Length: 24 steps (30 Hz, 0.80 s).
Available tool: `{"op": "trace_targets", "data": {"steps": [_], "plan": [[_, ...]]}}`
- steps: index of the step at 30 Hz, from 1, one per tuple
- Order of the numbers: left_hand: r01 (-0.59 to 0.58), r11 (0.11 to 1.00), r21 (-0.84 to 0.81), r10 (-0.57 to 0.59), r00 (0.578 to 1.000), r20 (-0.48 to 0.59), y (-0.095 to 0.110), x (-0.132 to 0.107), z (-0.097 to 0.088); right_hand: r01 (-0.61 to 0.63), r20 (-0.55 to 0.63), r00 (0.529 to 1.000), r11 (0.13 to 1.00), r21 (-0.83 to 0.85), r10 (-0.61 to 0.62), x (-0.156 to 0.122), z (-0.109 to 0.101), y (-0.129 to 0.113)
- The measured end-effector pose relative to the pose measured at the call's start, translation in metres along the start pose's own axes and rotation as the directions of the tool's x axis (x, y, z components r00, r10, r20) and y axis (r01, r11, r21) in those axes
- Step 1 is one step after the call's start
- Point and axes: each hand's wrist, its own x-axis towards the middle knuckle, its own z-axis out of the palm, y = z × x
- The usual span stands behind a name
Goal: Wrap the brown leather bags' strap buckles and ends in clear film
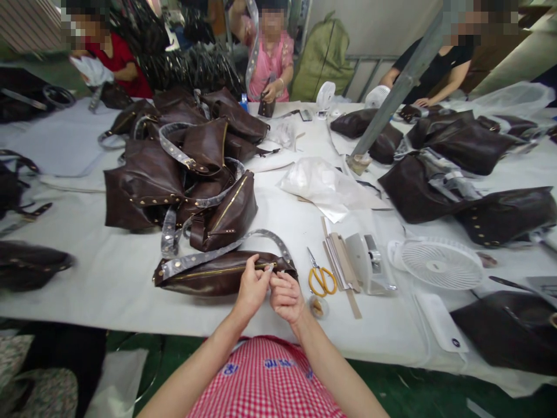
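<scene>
Nearest, at 6 o'clock: red-checked apron (265, 377) and two bare forearms. Left hand (251, 288) is closed, thumb and fingertips pinching the zip end of the brown bag (209, 280). Right hand (285, 298) is curled tight, its fingertips meeting the left's at the same spot on a pale scrap too small to identify. The bag lies flat near the front edge of the table (108, 278), at 11 o'clock of the hands, with its film-wrapped strap (243, 247) arching over it. Small cup (317, 306) sits at 3 o'clock, just beside the right wrist. Likely hazard: a wrist swing could tip it. Yellow-handled scissors (321, 278) lie near at 2 o'clock, and a sideways jerk might carry the hand onto them. A slipping pinch could scuff the leather or snag the strap film. Farther out: white fan (439, 264) at 3 o'clock, heap of bags (174, 174) at 11 o'clock, person in pink (272, 64) at 12 o'clock.
</scene>
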Motion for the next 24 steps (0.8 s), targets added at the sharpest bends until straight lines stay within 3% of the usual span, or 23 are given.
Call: {"op": "trace_targets", "data": {"steps": [3,7,11,13,16,18,22,24], "plan": [[-0.011,1.0,-0.006,0.011,1.0,0.003,-0.001,0.0,-0.001,-0.05,0.009,0.999,0.998,0.044,0.049,0.01,-0.003,0.003],[-0.041,0.994,0.102,0.044,0.999,-0.032,-0.004,0.0,-0.004,-0.125,0.018,0.992,0.992,0.009,0.125,0.014,-0.007,-0.001],[-0.095,0.967,0.236,0.106,0.994,-0.035,-0.007,-0.001,-0.006,-0.221,-0.023,0.975,0.954,-0.202,0.221,-0.004,-0.01,-0.014],[-0.123,0.941,0.315,0.134,0.991,-0.016,-0.007,-0.002,-0.006,-0.151,-0.103,0.987,0.912,-0.381,0.121,-0.015,-0.006,-0.025],[-0.143,0.912,0.384,0.15,0.989,0.011,-0.004,-0.003,-0.007,0.028,-0.124,0.982,0.756,-0.654,-0.144,-0.019,0.005,-0.048],[-0.144,0.905,0.4,0.149,0.989,0.019,-0.003,-0.004,-0.007,0.057,-0.1,0.971,0.62,-0.783,-0.215,-0.011,0.014,-0.063],[-0.139,0.908,0.395,0.141,0.99,0.023,-0.004,-0.003,-0.008,-0.009,-0.045,0.993,0.309,-0.951,-0.109,0.014,0.025,-0.081],[-0.133,0.912,0.388,0.133,0.991,0.027,-0.005,-0.002,-0.008,0.002,-0.009,0.999,0.223,-0.975,-0.052,0.024,0.028,-0.084]]}}
